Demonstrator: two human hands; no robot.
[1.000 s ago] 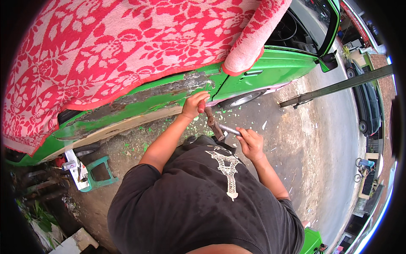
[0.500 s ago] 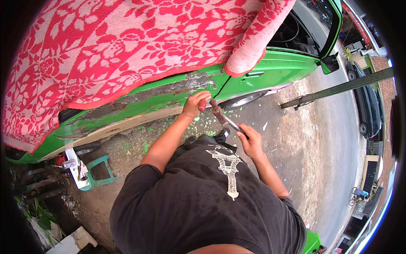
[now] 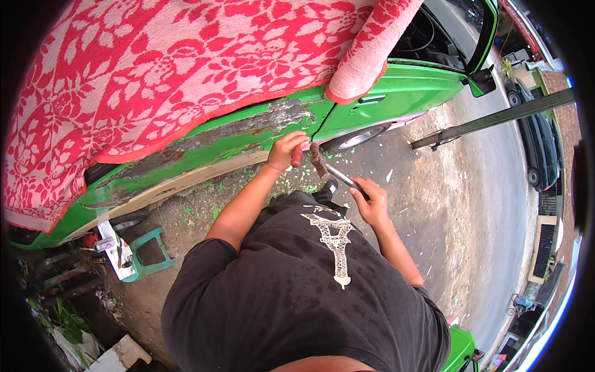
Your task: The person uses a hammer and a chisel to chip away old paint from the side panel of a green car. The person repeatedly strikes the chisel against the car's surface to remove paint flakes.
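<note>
Hammer (image 3: 319,163) now off red handle (image 3: 297,158), open gap between, car's edge (image 3: 229,165) near

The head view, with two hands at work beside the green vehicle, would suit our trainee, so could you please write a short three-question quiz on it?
1. Multiple choice: what does the right hand hold?
A) a paintbrush
B) a hammer
C) a handsaw

2. True or false: the floral blanket lies on the ground.

3. Fill in the colour: the left hand grips a tool by its ____ handle.

Key:
1. B, a hammer.
2. False; it is draped over the green vehicle.
3. Red; the handle sticks out of the grip.
</note>
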